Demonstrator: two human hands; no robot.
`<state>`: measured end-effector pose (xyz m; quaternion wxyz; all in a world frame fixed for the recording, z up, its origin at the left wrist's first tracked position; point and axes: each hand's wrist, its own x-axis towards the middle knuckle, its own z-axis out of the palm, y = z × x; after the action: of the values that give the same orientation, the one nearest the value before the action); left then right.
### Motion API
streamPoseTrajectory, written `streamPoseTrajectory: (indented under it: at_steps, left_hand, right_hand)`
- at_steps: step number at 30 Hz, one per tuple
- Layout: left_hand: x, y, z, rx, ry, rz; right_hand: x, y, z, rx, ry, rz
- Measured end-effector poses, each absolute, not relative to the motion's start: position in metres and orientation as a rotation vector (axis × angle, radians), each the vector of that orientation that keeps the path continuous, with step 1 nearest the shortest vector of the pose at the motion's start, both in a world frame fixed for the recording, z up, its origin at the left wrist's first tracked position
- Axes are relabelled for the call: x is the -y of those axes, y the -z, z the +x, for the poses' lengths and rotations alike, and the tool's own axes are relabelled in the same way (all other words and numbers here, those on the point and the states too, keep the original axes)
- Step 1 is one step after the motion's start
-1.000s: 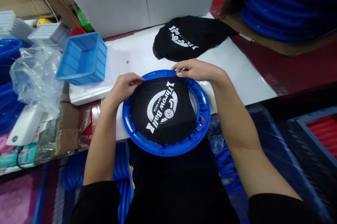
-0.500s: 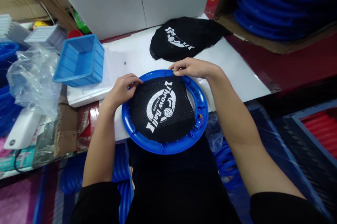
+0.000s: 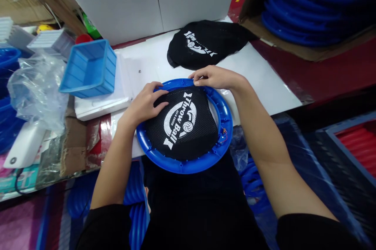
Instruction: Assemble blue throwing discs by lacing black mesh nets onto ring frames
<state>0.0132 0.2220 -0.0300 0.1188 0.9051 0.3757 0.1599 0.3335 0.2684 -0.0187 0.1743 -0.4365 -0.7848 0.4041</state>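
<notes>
A blue plastic ring (image 3: pixel 183 167) lies at the table's front edge, partly over my lap. Black mesh fabric (image 3: pixel 158 124) printed "Throw Ball" covers most of its opening, while a gap shows along the right side. My left hand (image 3: pixel 148 103) rests on the ring's upper left, fingers apart, with fingertips on the rim and mesh. At the far rim, my right hand (image 3: pixel 210 75) pinches the mesh edge against the ring. Small wires (image 3: pixel 224 134) sit in the ring's right side. Beyond the ring lies another printed black mesh piece (image 3: pixel 202 44).
A blue bin (image 3: pixel 91 69) stands at the left beside clear plastic bags (image 3: pixel 38 89). White cartons (image 3: pixel 141 3) form the back edge. Stacked blue rings (image 3: pixel 299 15) fill a box at the right. A small metal bit (image 3: pixel 140 71) lies on the white table surface (image 3: pixel 258 73).
My left hand has moved right and inward over the mesh, its fingers now more spread. The right hand stays at the far rim. The ring has barely shifted.
</notes>
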Motion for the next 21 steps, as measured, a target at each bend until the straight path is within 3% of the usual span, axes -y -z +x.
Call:
streamPoseTrajectory:
  at_steps: [12, 16, 21]
  left_hand:
    - [-0.225, 0.026, 0.021, -1.196, -0.512, 2.52]
    - [-0.229, 0.027, 0.023, -1.245, -0.646, 2.4]
    - [-0.233, 0.026, 0.025, -1.25, -0.726, 2.338]
  right_hand:
    - [-0.277, 0.027, 0.332, 2.225, -1.178, -1.19]
    - [-0.265, 0.021, 0.322, 2.141, -1.019, -1.123]
    - [-0.256, 0.025, 0.306, 2.417, -0.872, -0.966]
